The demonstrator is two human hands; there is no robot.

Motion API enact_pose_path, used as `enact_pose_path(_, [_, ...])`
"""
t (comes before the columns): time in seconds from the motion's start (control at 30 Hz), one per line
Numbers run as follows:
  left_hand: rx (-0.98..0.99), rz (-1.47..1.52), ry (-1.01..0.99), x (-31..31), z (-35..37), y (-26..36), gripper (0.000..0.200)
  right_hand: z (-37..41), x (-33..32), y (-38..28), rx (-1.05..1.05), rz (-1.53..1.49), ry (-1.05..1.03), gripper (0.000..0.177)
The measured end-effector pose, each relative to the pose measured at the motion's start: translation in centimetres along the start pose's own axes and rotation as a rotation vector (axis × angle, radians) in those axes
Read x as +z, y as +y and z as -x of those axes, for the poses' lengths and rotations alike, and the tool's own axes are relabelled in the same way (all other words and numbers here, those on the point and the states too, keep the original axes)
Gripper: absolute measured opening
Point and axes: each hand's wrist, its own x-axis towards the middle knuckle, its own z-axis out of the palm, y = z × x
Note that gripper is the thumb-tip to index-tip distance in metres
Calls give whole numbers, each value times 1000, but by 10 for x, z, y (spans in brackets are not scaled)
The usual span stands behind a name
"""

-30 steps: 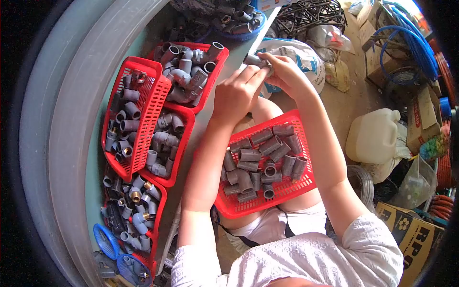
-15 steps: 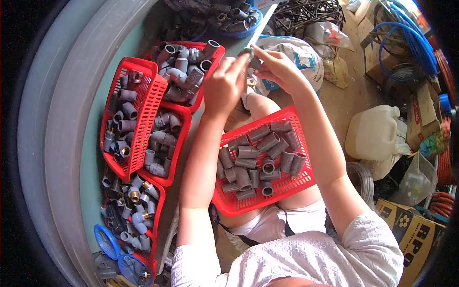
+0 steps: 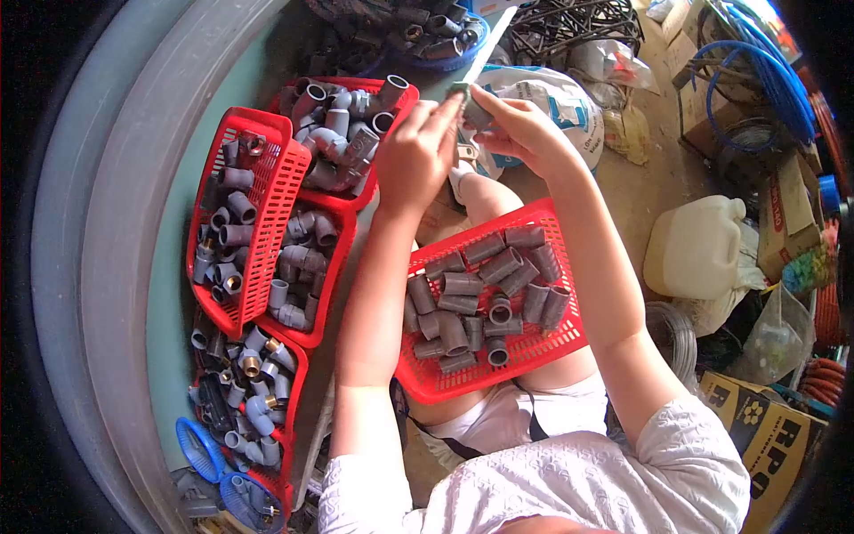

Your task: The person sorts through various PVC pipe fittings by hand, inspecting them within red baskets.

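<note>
Both hands meet above the far edge of the red basket (image 3: pixel 425 390) on my lap. My right hand (image 3: pixel 527 133) grips a grey pipe fitting (image 3: pixel 477 114) between thumb and fingers. Against that fitting, my left hand (image 3: pixel 416 149) presses a small green piece that looks like a scouring pad (image 3: pixel 460 90); its fingers are closed and partly hide it. Inside the lap basket lie several dark grey pipe couplings (image 3: pixel 461 283), with an elbow (image 3: pixel 452 331) and tees (image 3: pixel 499 309) among them.
On the left stand red baskets (image 3: pixel 286 191) of grey fittings, some with brass ends, and small blue baskets (image 3: pixel 197 449). A blue basin (image 3: pixel 454 60) of fittings sits farther back. To the right are a white jerrycan (image 3: pixel 698 249), a cardboard box (image 3: pixel 765 436) and blue hose (image 3: pixel 756 62).
The grey fitting has turned slightly in my right hand and shows more of its side. My left hand and the green pad have shifted a little against it.
</note>
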Motion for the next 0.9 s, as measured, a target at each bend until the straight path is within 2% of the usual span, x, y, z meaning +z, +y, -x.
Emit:
enact_pose_path(0.03, [38, -13, -8, 1, 1, 1, 27, -1, -1, 0, 37, 36, 11, 48])
enact_pose_path(0.17, [205, -31, -84, 2, 8, 7, 28, -2, 1, 7, -52, -183, -37, 47])
enact_pose_path(0.23, [139, -26, -88, -3, 6, 9, 28, 0, 1, 4, -33, -146, -40, 43])
enact_pose_path(0.33, [-22, 26, 38, -3, 2, 1, 22, 1, 0, 2, 11, -68, -45, 40])
enact_pose_path(0.47, [171, 19, -116, -6, 9, 13, 23, -2, 2, 4, -25, -162, -27, 39])
enact_pose_path(0.53, [141, 2, -80, -5, 6, 9, 25, -2, 4, 4, -52, -239, 25, 39])
enact_pose_path(0.6, [30, 4, -51, -5, 4, 2, 26, -3, 2, 1, 7, -136, 9, 38])
enact_pose_path(0.63, [-13, -2, 30, -5, 2, 1, 26, -3, 1, 0, 35, -87, -2, 38])
enact_pose_path(0.8, [181, -10, -127, -4, 10, 14, 27, -1, 3, 0, -13, -162, -5, 42])
enact_pose_path(0.9, [29, 42, -57, -6, 2, 5, 28, 0, 3, -4, 17, -93, 29, 40])
